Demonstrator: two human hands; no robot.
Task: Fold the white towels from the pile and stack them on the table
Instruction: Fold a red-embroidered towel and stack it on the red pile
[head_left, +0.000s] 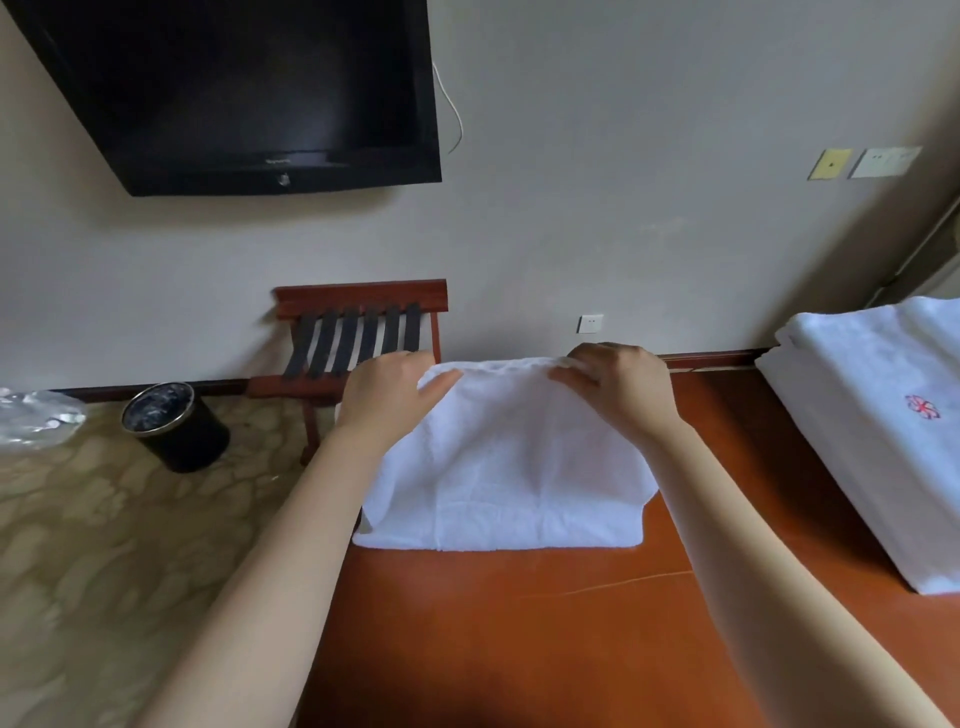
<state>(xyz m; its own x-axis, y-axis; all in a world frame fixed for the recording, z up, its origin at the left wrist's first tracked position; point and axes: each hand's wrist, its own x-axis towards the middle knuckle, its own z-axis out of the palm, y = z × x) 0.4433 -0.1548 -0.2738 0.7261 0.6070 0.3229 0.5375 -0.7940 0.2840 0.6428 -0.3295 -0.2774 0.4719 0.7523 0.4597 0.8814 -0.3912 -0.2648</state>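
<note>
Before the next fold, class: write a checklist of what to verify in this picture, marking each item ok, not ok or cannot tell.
1. Left grip holds the towel's far left corner: ok.
2. Right grip pinches the far right corner: ok.
3. Towel's near edge rests on the table: ok.
4. Bare table in front for the fold: ok.
5. Towel's left side fully on the table: cannot tell.
6. Stack at right is even: cannot tell, partly out of frame.
</note>
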